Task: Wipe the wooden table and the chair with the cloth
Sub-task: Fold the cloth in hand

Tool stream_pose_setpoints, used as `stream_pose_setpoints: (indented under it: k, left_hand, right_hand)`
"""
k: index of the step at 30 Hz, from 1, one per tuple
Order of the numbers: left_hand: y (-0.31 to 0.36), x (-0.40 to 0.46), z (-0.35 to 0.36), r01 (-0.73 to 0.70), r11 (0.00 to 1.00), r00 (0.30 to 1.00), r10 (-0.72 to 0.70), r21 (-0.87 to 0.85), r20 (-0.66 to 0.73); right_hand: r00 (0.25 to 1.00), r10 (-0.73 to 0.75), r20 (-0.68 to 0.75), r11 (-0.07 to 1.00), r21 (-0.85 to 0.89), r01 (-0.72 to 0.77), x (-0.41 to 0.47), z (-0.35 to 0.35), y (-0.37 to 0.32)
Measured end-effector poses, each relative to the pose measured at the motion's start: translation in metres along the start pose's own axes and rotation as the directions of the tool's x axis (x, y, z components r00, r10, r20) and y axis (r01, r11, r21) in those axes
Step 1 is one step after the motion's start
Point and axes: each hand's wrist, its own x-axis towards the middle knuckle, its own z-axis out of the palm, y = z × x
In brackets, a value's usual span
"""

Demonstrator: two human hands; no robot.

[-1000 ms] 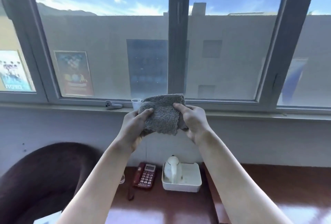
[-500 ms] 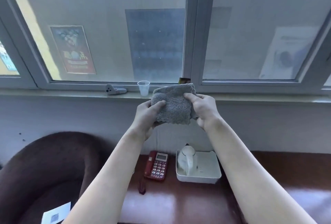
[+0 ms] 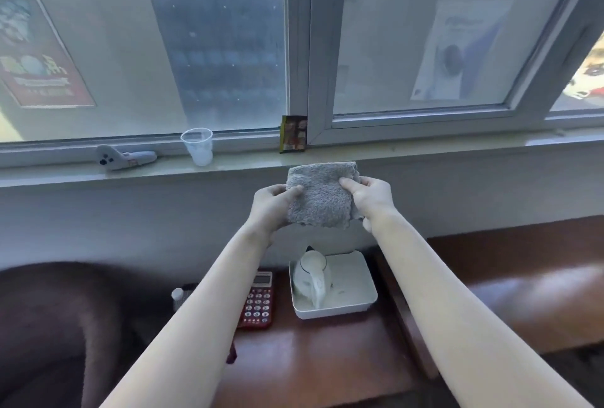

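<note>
Cloth pinched by both hands' fingers above wooden table, below windowsill.

Phone L of tray on table; chair far L

One head-worn view, looking forward and down. Near, a glossy brown wooden table. Far, the pale stone windowsill crosses.

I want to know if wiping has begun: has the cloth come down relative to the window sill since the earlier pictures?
Yes. The cloth, held by both hands, now sits below the sill edge; earlier it overlapped the sill. It remains above the table.
</note>
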Motion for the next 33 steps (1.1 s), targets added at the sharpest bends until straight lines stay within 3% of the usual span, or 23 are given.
stream_pose_setpoints:
  k: [5, 12, 20, 27, 33]
  left_hand:
    - [-0.035, 0.045, 0.026, 0.080, 0.995, 0.996, -0.082, 0.057, 0.038]
    - [-0.091, 0.092, 0.076, 0.188, 0.978, 0.982, -0.189, 0.093, 0.001]
    - [-0.185, 0.140, 0.145, 0.324, 0.941, 0.934, -0.302, 0.094, -0.190]
    - [-0.268, 0.150, 0.175, 0.363, 0.897, 0.874, -0.234, 0.253, -0.426]
    - [-0.344, 0.169, 0.180, 0.394, 0.825, 0.880, -0.212, 0.405, -0.424]
  right_hand:
    - [0.996, 0.032, -0.077, 0.998, -0.050, -0.036, 0.045, -0.016, 0.030]
    - [0.992, 0.108, -0.068, 0.984, -0.133, -0.117, 0.111, -0.057, 0.077]
    - [0.979, 0.199, -0.039, 0.938, -0.282, -0.202, 0.199, -0.111, 0.149]
    - [0.962, 0.265, -0.062, 0.882, -0.387, -0.268, 0.236, -0.138, 0.242]
    - [0.954, 0.283, -0.102, 0.857, -0.419, -0.299, 0.259, -0.139, 0.323]
